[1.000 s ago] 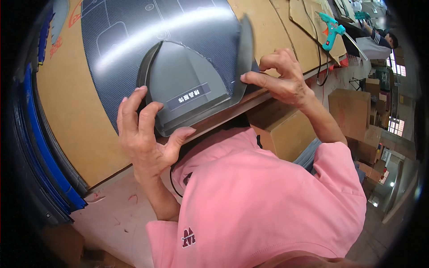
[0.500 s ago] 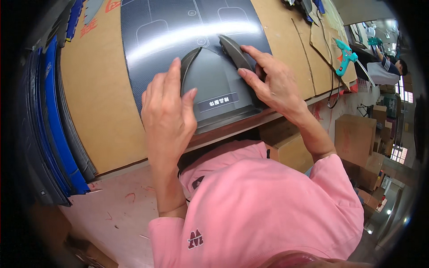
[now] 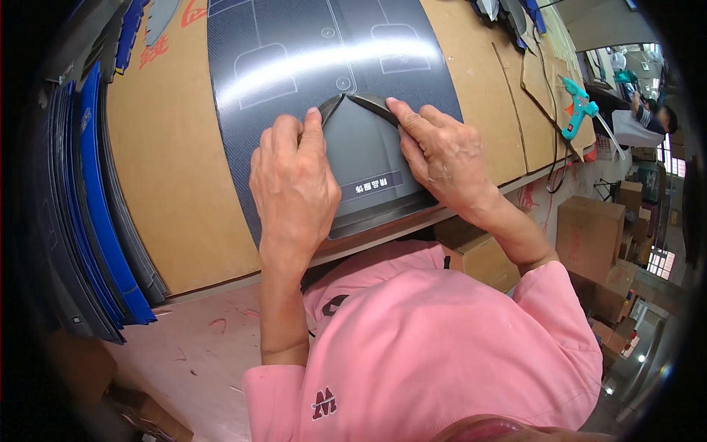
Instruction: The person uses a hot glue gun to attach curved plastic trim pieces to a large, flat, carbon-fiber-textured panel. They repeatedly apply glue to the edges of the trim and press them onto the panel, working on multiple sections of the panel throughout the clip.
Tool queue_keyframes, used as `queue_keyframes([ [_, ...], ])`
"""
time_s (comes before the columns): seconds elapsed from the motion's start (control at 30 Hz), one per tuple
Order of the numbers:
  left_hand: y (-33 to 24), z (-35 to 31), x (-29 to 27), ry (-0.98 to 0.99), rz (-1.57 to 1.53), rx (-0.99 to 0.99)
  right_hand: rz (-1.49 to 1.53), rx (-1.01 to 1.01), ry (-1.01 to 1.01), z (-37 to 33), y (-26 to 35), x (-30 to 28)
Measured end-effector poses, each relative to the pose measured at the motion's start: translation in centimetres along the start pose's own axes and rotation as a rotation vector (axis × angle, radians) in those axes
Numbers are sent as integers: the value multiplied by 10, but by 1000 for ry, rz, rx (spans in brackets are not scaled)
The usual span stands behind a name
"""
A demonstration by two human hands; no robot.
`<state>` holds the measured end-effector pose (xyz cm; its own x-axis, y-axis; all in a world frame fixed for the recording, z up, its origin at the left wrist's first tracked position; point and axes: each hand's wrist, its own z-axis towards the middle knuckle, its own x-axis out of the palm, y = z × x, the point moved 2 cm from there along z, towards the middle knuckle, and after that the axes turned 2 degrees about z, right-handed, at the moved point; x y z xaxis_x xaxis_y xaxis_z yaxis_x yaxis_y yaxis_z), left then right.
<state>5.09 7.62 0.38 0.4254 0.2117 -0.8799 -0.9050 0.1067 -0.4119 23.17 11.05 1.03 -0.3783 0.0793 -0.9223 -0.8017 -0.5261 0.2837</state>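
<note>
Near the middle of the frame, a dark grey arch-shaped panel [image 3: 364, 155] lies on a patterned carbon-weave sheet [image 3: 250, 96], its point toward the top, its straight lower end at the front edge of the worktable [image 3: 173, 191]. A printed label strip [image 3: 372, 186] crosses the panel's lower part.

Both hands on the work. Left hand [image 3: 294, 177] along the panel's left side, fingers bent and close together, index tip on the left rim strip [image 3: 333, 110]; the thumb is mostly hidden, so I cannot tell whether it grips. Right hand [image 3: 443, 156] opposite, narrow hold, the right rim strip [image 3: 373, 107] between index finger and thumb. Upper ends of the two strips meet or nearly meet at the point; cannot tell which.

Worker's pink shirt [image 3: 442, 346] fills the lower middle. Upper right: turquoise glue gun [image 3: 579, 110] on the table, its dark cord [image 3: 541, 92] looping beside it. Left side: a stack of blue and dark curved sheets [image 3: 110, 214], edges bowed by the lens. Right side: a cardboard box [image 3: 589, 236] among others. Far upper right, small and blurred, a co-worker [image 3: 646, 125] in a light top with dark, striped sleeves.
</note>
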Motion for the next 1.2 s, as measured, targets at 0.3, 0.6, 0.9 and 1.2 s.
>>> queue_keyframes([
  [0.3, 1, 6, -1, 27, 6, 39, -66, -24, 5, 17, 3, -3],
  [0.6, -2, 13, 0, 152, 70, 82, -14, -85, -51, 20, 1, 15],
  [0.9, 5, 26, -5, 242, 86, 151, 110, -161, 22, 27, -9, 10],
  [1.2, 10, 36, 2, 325, 149, 216, 319, -219, 81, 30, -23, 1],
])
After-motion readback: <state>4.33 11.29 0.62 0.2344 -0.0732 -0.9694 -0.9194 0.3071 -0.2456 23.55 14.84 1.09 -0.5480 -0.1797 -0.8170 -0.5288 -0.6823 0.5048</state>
